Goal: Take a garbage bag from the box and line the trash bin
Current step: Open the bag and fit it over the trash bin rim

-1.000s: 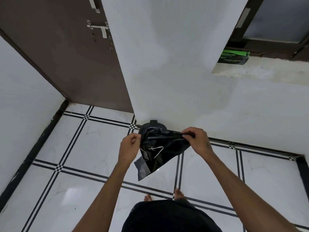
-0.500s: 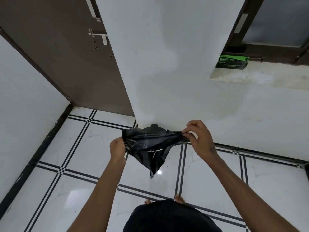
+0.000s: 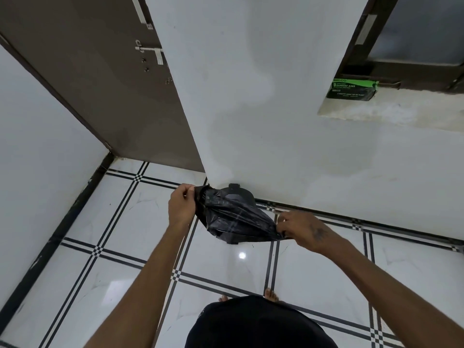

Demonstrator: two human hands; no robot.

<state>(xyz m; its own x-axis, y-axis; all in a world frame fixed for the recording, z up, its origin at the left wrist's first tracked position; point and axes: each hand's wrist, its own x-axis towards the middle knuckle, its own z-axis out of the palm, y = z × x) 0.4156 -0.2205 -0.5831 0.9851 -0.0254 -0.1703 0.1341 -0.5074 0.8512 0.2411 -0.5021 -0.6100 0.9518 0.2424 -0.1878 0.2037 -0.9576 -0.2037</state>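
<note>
A crumpled black garbage bag point(image 3: 233, 219) is stretched between my two hands above the floor. My left hand point(image 3: 181, 205) pinches its upper left edge. My right hand point(image 3: 302, 228) grips its lower right edge, lower than the left. Behind the bag, against the foot of the white wall, the black trash bin point(image 3: 239, 190) shows only its rim and a small tab; the rest is hidden by the bag. The green and black garbage bag box point(image 3: 351, 88) lies on the window ledge at upper right.
A brown door point(image 3: 105, 79) with a metal latch stands at upper left beside a white wall corner. The floor is glossy white tile with black lines point(image 3: 140, 247). My bare toes point(image 3: 270, 295) and dark clothing show at the bottom centre.
My hands have pulled further apart, spreading the bag wider. The right hand dropped lower and to the right; the left hand rose toward the wall corner.
</note>
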